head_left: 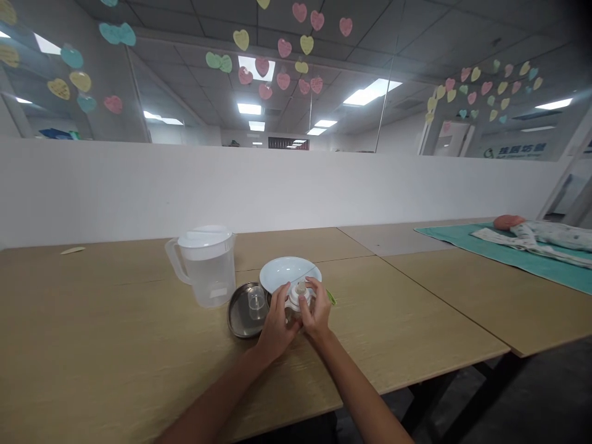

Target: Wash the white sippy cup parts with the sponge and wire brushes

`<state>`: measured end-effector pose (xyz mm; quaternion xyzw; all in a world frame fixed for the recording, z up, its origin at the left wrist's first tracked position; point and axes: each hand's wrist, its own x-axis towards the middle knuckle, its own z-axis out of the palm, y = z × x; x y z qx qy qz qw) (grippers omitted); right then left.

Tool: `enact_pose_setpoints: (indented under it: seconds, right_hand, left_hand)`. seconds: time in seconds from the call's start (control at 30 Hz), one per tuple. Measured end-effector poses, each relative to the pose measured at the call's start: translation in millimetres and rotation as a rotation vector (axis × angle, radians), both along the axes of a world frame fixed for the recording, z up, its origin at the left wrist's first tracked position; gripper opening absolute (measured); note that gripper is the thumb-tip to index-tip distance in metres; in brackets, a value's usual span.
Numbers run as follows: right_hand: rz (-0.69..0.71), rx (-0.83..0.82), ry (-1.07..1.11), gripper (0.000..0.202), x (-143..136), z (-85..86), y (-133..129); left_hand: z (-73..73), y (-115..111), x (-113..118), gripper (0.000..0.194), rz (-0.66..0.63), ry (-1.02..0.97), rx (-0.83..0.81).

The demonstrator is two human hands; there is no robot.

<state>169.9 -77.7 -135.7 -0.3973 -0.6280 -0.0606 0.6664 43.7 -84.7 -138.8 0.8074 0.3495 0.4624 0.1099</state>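
Between both hands is a baby bottle [298, 300] with a pale teat on top and a white collar; its body is mostly hidden by the fingers. My left hand [278, 324] is closed around the bottle's left side. On the right side my right hand [318, 313] grips it, thumb against the collar just below the teat. Just behind the bottle stands a white bowl [282, 265], with a thin straight item lying across its right part. A clear cap [257, 303] sits in a metal tray [238, 317] left of my left hand.
A lidded clear pitcher [213, 277] with liquid stands behind the tray. A green item [331, 297] shows beside my right hand. Far right, a doll in patterned clothes [550, 234] lies on a teal mat [504, 259]. The wooden table [407, 320] ends at the front right.
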Motion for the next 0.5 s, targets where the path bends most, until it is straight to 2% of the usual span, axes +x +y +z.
enact_pose_setpoints:
  seconds: [0.2,0.33,0.5]
  right_hand:
    - [-0.021,0.049,0.001,0.029,0.7,-0.6,0.9]
    - [-0.042,0.136,0.048,0.023,1.6,-1.5,1.1]
    - [-0.050,0.239,0.025,0.017,2.2,-4.7,-0.1]
  left_hand:
    - [1.0,-1.1,-0.1,0.069,0.031,-0.026,-0.037]
    - [0.5,-1.3,-0.1,0.070,0.018,-0.035,-0.031]
    - [-5.5,3.0,-2.4,0.081,-0.030,-0.055,-0.025]
